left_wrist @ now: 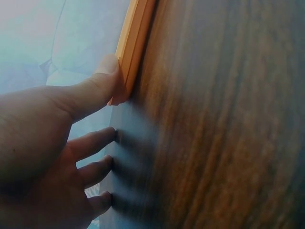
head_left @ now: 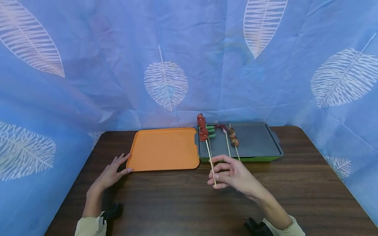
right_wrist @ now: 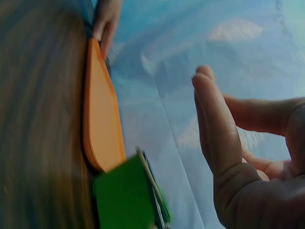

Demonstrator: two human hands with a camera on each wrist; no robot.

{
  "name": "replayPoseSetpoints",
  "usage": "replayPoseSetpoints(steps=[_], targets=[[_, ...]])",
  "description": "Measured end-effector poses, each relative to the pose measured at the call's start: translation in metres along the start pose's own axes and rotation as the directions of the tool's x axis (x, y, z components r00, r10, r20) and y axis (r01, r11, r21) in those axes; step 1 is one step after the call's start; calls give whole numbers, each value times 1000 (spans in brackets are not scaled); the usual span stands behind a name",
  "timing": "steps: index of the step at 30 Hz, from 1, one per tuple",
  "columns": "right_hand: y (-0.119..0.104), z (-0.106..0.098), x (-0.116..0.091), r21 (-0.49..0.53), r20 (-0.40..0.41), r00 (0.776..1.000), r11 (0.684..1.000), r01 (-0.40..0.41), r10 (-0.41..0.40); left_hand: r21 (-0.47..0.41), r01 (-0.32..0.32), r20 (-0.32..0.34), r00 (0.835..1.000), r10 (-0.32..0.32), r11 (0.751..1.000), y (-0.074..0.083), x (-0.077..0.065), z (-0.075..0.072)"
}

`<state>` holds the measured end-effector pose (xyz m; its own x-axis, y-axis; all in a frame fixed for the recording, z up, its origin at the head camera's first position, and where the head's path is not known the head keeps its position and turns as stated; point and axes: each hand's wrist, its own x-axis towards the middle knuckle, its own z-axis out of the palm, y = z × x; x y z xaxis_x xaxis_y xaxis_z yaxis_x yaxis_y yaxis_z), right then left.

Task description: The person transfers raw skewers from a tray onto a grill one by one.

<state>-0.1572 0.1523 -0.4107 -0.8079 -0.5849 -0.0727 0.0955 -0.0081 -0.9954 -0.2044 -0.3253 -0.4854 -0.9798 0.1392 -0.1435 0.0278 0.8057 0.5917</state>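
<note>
In the head view my right hand (head_left: 231, 173) pinches the lower stick of a skewer with red meat chunks (head_left: 202, 127). The skewer stands tilted, its meat overlapping the left end of a grey grill plate (head_left: 257, 139) on a green base. My left hand (head_left: 110, 173) touches the near left corner of an orange tray (head_left: 163, 149), fingers spread. In the left wrist view its thumb (left_wrist: 107, 71) is at the tray's edge, the other fingertips on the table. On the plate lie a skewer of brown balls (head_left: 233, 137), a dark red curled tentacle skewer (head_left: 220, 127) and green pieces (head_left: 211, 131).
The brown wooden table (head_left: 171, 203) runs up to a blue cloth backdrop (head_left: 206, 82) with white leaf prints. The green base (right_wrist: 126, 195) shows beside the tray in the right wrist view. Black wrist straps sit at both sleeves.
</note>
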Motion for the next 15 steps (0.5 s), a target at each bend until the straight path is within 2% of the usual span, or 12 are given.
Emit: replayPoseSetpoints(steps=[7,15], targets=[[-2,-25,-12,-49,-31,998,997,-59,58,16,17,-2,1000,-17,1000,0,-1,5],[-1,-46,-21,-77,-33,999,996,-39,37,8,-10,-16,1000,10,1000,-1,1,3]])
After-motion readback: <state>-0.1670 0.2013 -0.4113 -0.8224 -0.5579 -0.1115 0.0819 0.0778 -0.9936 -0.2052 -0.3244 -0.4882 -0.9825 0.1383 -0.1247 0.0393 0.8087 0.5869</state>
